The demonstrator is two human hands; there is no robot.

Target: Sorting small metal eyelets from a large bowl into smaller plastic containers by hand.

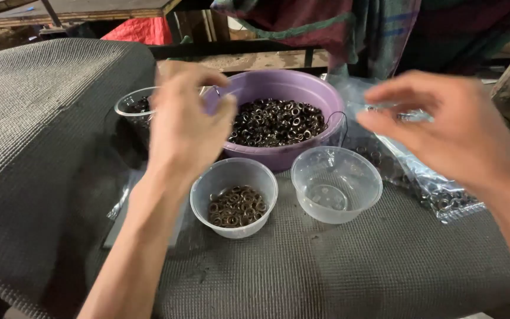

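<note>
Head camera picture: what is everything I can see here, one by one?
Purple basin: one, back centre of the mat, filled with dark metal rings.
Clear cup with rings: one, front centre, partly filled with brownish rings.
Empty clear cup: one, to its right.
Third clear cup: one, left of the basin, partly behind the hand, dark rings inside.
Plastic bag of rings: one, clear, lying at right.
Grey mat: one, covering the work surface.
Cloth: striped, hanging behind.
Left hand: raised over the basin's left edge.
Right hand: raised over the bag; blurred.
</note>
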